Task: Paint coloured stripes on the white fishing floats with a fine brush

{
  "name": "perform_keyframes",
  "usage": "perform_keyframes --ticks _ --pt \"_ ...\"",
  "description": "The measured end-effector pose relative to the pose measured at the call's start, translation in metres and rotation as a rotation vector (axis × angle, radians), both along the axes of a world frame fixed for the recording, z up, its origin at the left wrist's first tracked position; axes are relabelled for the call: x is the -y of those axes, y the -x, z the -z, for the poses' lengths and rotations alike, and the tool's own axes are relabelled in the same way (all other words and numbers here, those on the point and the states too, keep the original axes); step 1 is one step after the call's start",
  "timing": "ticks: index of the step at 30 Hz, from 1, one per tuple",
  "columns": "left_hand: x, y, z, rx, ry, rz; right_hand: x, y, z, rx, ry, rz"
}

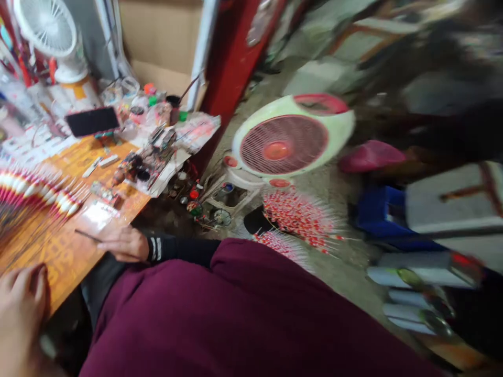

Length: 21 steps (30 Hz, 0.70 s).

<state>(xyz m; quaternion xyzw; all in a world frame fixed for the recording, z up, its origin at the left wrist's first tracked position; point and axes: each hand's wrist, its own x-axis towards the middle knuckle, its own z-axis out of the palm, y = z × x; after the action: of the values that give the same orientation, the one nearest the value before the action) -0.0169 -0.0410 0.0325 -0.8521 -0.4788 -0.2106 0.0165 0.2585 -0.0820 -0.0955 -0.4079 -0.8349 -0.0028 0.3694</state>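
The orange desk (65,267) spreads along your left side, and the pale green fan (281,146) with a pink grille stands beyond it. A row of sticks (39,191) with white, yellow and pink tops lies on the desk. Your left hand (19,306) is at the desk's near edge; I cannot tell whether its grip holds anything. Your right hand (124,243) has a narrow grip around a thin dark stick (87,235), its free end over the desk.
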Motion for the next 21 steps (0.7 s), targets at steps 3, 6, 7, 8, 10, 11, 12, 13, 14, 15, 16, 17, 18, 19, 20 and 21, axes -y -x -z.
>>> perform_keyframes --ticks 3,6,7,8,10,11,12,13,14,15,16,17,18,19,20,21 --pt "-0.001 0.021 0.022 0.024 0.007 -0.080 0.007 0.000 0.005 -0.223 -0.125 -0.016" --pt "-0.002 0.026 0.031 0.006 -0.004 -0.091 0.012 0.002 0.009 -0.402 -0.223 -0.056" --pt "-0.002 0.026 0.033 -0.002 0.009 -0.095 0.013 0.002 0.010 -0.439 -0.233 -0.054" --pt "-0.002 0.026 0.034 -0.002 0.015 -0.097 0.014 0.002 0.011 -0.452 -0.224 -0.059" --pt "-0.001 0.025 0.036 0.011 0.030 -0.107 0.017 0.001 0.014 -0.448 -0.192 -0.070" --pt "0.000 0.024 0.037 0.024 0.040 -0.110 0.018 0.000 0.015 -0.438 -0.174 -0.076" --pt "0.001 0.025 0.037 0.038 0.051 -0.112 0.019 -0.001 0.016 -0.433 -0.162 -0.080" --pt "0.002 0.025 0.038 0.049 0.062 -0.111 0.020 -0.001 0.017 -0.434 -0.157 -0.081" --pt "0.002 0.025 0.039 0.055 0.068 -0.109 0.020 -0.001 0.017 -0.437 -0.155 -0.080" --pt "0.002 0.026 0.040 0.056 0.070 -0.107 0.020 -0.001 0.017 -0.439 -0.155 -0.074" --pt "0.002 0.026 0.040 0.054 0.067 -0.106 0.020 -0.001 0.016 -0.442 -0.162 -0.066" --pt "0.001 0.026 0.041 0.050 0.064 -0.103 0.020 0.000 0.016 -0.444 -0.172 -0.057" --pt "0.001 0.027 0.041 0.049 0.060 -0.100 0.020 0.000 0.015 -0.444 -0.182 -0.049" --pt "0.000 0.027 0.041 0.053 0.056 -0.097 0.020 0.001 0.014 -0.444 -0.189 -0.043" --pt "0.000 0.027 0.041 0.058 0.055 -0.093 0.020 0.001 0.014 -0.446 -0.187 -0.040" --pt "0.000 0.026 0.040 0.063 0.055 -0.089 0.020 0.002 0.014 -0.451 -0.175 -0.037"
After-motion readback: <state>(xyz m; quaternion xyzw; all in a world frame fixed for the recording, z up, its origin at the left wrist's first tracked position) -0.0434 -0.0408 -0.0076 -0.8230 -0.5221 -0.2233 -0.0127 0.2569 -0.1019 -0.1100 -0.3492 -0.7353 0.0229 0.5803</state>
